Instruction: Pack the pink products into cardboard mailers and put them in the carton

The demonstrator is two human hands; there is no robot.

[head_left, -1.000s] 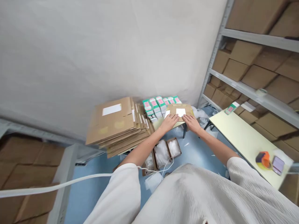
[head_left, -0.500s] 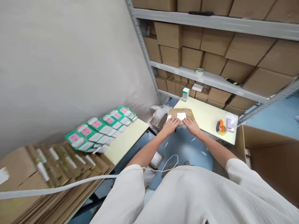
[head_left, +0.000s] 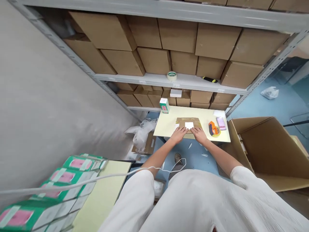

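Observation:
A flattened cardboard box [head_left: 180, 121] with a white label [head_left: 189, 125] is at the front of the cream table [head_left: 166, 125]. My left hand [head_left: 178, 134] grips its near edge left of centre, with the fingers on top. My right hand [head_left: 198, 134] holds the same edge on the right, fingers likewise over the cardboard. Both thumbs point inward near the label. I cannot tell whether the cardboard rests fully on the tabletop. Right of it lies an orange tape dispenser [head_left: 212, 127], and at the back left corner stands a green and white box [head_left: 164, 106].
A grey shelf rack [head_left: 147, 82] full of cartons rises behind the table. A large open carton [head_left: 272, 145] stands at the right. Green and pink boxes [head_left: 62, 176] cover part of a second table [head_left: 96, 199] on the left. A white cable [head_left: 108, 176] crosses in front.
My view and body have turned right, toward the shelf. Both hands have carried the flattened cardboard box from beside the table's left end to over its front middle.

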